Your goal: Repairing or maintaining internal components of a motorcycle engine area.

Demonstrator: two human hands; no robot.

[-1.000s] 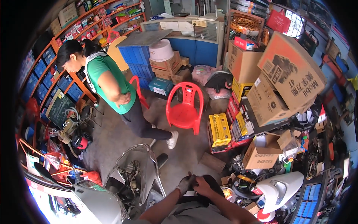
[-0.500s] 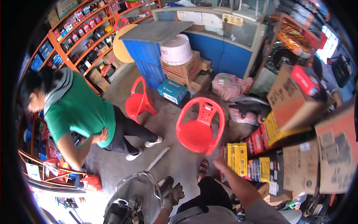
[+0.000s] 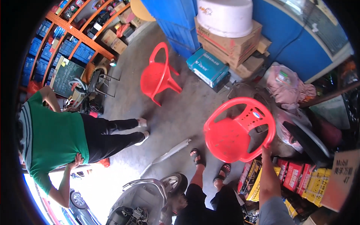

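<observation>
A red plastic armchair stands in front of me, tilted in the view. At its near right edge my right hand is closed around the armrest. My left hand is low beside the scooter, blurred and dark, and its fingers do not show clearly. Nearest to it is a grey scooter with a silver rail, exposed workings and a wheel.
Another red chair stands farther off. A person in a green shirt stands at left. A long pale strip lies on the floor. Boxes crowd the right side, with a teal box and a white tub beyond the chairs.
My view has swung down and to the right. My right hand has gone from free to gripping the near chair's armrest. The person in green has turned away from me.
</observation>
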